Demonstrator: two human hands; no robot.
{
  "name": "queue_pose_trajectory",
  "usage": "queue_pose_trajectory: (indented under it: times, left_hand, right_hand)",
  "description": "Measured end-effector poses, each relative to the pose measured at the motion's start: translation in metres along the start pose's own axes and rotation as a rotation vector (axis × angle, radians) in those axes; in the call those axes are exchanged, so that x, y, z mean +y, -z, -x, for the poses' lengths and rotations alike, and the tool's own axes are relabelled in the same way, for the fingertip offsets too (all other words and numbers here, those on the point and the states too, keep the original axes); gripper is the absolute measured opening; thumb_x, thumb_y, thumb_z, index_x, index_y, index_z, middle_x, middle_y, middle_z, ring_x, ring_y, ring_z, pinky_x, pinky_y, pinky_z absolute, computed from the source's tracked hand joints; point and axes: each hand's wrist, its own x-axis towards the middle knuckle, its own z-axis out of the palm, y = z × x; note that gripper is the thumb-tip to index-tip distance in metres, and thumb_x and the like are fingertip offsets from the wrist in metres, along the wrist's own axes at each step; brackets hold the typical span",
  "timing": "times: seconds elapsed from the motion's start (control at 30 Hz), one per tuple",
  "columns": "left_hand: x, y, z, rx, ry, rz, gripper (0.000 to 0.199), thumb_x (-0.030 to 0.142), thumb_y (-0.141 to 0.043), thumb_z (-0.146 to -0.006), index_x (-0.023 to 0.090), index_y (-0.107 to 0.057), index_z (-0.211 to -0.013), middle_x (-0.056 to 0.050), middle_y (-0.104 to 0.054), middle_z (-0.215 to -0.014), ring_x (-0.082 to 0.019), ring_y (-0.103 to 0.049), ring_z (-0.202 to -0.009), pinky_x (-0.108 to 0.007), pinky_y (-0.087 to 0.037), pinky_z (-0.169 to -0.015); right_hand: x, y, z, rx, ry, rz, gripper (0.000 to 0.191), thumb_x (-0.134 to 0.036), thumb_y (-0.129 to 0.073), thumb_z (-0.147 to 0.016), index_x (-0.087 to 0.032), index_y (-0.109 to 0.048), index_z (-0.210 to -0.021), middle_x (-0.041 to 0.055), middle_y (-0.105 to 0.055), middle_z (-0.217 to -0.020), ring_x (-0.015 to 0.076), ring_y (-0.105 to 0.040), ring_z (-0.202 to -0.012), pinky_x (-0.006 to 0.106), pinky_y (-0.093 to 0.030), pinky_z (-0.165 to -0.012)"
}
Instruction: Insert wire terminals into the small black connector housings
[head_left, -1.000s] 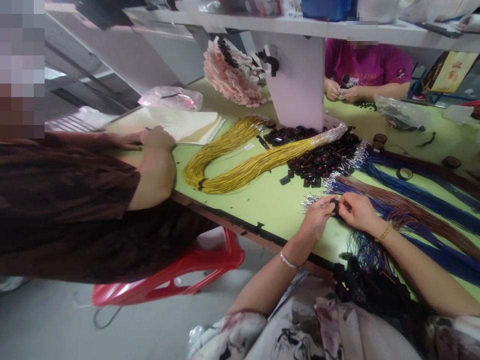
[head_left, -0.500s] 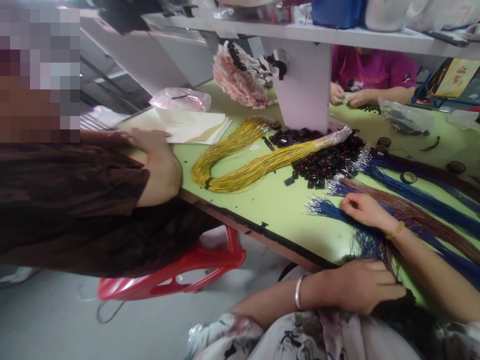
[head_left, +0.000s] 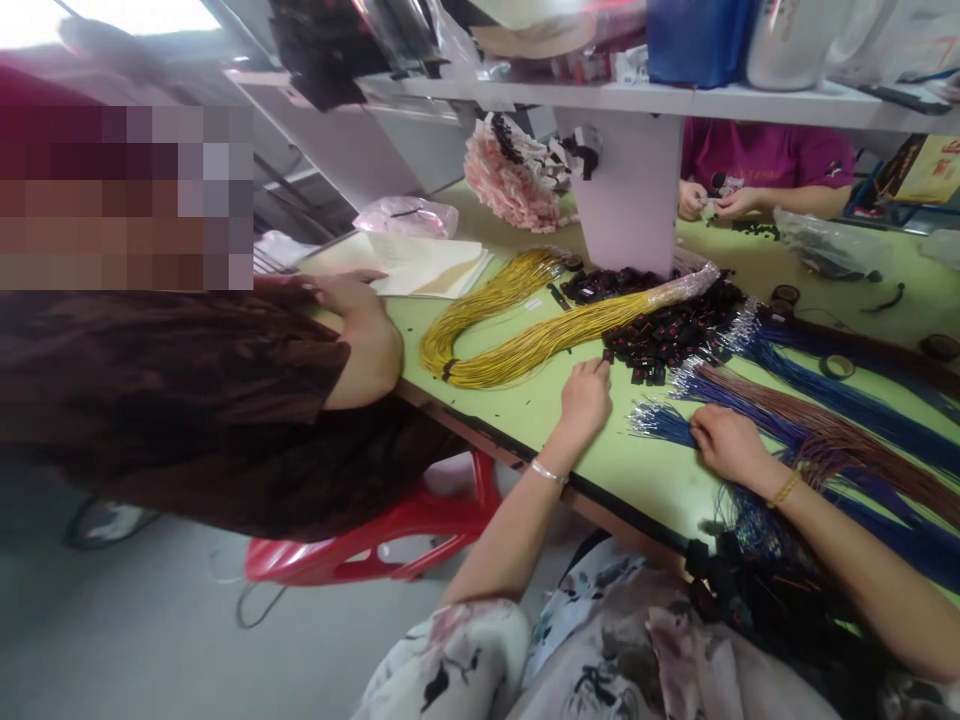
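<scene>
Honestly, can't tell either grip: left hand (head_left: 587, 402) at black pieces (head_left: 651, 338), right hand (head_left: 726, 442) at blue wires (head_left: 670, 424).

Parts pile (head_left: 660, 340) on table (head_left: 506, 408); looped cables (head_left: 529, 353) mostly left, wire bundles (head_left: 847, 430) right.

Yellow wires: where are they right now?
In the head view, the yellow wires loop across the table, just right of the open papers, with one end over the black pile.

Workshop: wire bundles (head_left: 525, 350), black connector pile (head_left: 660, 335), shared worktable (head_left: 517, 405).
</scene>
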Motion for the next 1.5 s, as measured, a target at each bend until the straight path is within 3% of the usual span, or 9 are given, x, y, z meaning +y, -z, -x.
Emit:
queue_pose_trajectory:
  times: [0.13,0.23,0.37,0.53,0.73,0.97,1.07,1.3,1.5]
  left_hand:
    - [-0.021,-0.006,-0.005,-0.032,0.054,-0.139,0.032,0.011,-0.039,-0.084,0.015,-0.062,-0.106,-0.016,-0.062,-0.099,-0.028,-0.054,-0.094,-0.039,-0.042,-0.08]
    - [-0.022,-0.005,0.0,0.013,0.087,-0.035,0.03,0.011,-0.042,-0.083,0.015,-0.061,-0.105,-0.016,-0.062,-0.095,-0.027,-0.055,-0.091,-0.039,-0.042,-0.078]
    - [-0.013,-0.003,0.006,0.038,0.145,0.494,0.027,0.019,-0.052,-0.082,0.019,-0.06,-0.108,-0.009,-0.064,-0.093,-0.021,-0.058,-0.082,-0.036,-0.044,-0.077]
    - [0.006,0.0,0.018,-0.064,0.262,1.262,0.028,0.021,-0.063,-0.075,0.017,-0.061,-0.103,-0.005,-0.063,-0.085,-0.014,-0.06,-0.072,-0.028,-0.047,-0.066]
    - [0.014,0.011,0.029,0.054,0.441,1.673,0.026,0.017,-0.07,-0.07,0.017,-0.061,-0.094,-0.004,-0.065,-0.085,-0.012,-0.062,-0.081,-0.022,-0.048,-0.071]
    - [0.023,0.016,0.036,0.167,0.452,1.731,0.023,0.017,-0.071,-0.07,0.018,-0.06,-0.09,-0.001,-0.063,-0.081,-0.01,-0.061,-0.079,-0.02,-0.047,-0.068]
    - [0.029,0.018,0.04,0.173,0.449,1.721,0.024,0.017,-0.071,-0.07,0.017,-0.06,-0.092,-0.002,-0.063,-0.082,-0.01,-0.061,-0.078,-0.02,-0.047,-0.068]
    - [0.038,0.01,0.049,-0.065,0.509,1.808,0.021,0.013,-0.065,-0.074,0.015,-0.06,-0.095,-0.004,-0.064,-0.084,-0.012,-0.061,-0.078,-0.022,-0.048,-0.07]
    - [0.047,-0.006,0.055,-0.268,0.518,1.881,0.021,0.013,-0.062,-0.076,0.015,-0.062,-0.097,-0.005,-0.064,-0.088,-0.012,-0.061,-0.078,-0.025,-0.048,-0.075]
  right_hand:
    - [0.0,0.0,0.001,0.007,-0.005,0.056,0.019,-0.022,-0.038,-0.092,-0.015,-0.056,-0.09,0.0093,-0.063,-0.086,0.0187,-0.057,-0.076,0.029,-0.031,-0.065]
    - [0.002,0.001,0.001,0.007,0.001,0.037,0.017,-0.026,-0.042,-0.091,-0.017,-0.056,-0.093,0.008,-0.063,-0.089,0.0189,-0.057,-0.077,0.028,-0.031,-0.063]
    - [0.006,0.001,-0.001,-0.016,0.041,-0.024,0.015,-0.023,-0.042,-0.091,-0.018,-0.055,-0.085,0.0065,-0.063,-0.087,0.0176,-0.057,-0.08,0.026,-0.032,-0.067]
    - [0.01,0.003,0.002,0.076,0.086,0.054,0.015,-0.018,-0.038,-0.09,-0.015,-0.052,-0.085,0.0093,-0.062,-0.082,0.0187,-0.055,-0.074,0.028,-0.031,-0.064]
    - [0.008,0.016,-0.002,0.066,0.07,-0.259,0.011,-0.022,-0.041,-0.088,-0.019,-0.049,-0.081,0.0005,-0.059,-0.069,0.0131,-0.05,-0.058,0.024,-0.029,-0.058]
    - [-0.014,0.025,-0.03,0.129,0.022,-0.172,0.008,-0.019,-0.047,-0.08,-0.017,-0.054,-0.076,0.0039,-0.06,-0.069,0.0138,-0.049,-0.059,0.025,-0.028,-0.057]
    - [-0.022,0.026,-0.039,0.163,0.041,-0.328,0.009,-0.02,-0.048,-0.079,-0.018,-0.053,-0.071,0.0003,-0.058,-0.063,0.0121,-0.047,-0.056,0.024,-0.029,-0.056]
    - [-0.028,0.018,-0.039,0.18,0.11,-0.716,0.01,-0.021,-0.049,-0.077,-0.017,-0.055,-0.069,-0.0025,-0.055,-0.061,0.0092,-0.043,-0.053,0.02,-0.032,-0.052]
    - [-0.027,0.016,-0.023,0.229,0.101,-0.708,0.015,-0.022,-0.049,-0.077,-0.017,-0.051,-0.064,-0.0033,-0.051,-0.057,0.0087,-0.042,-0.052,0.02,-0.031,-0.052]
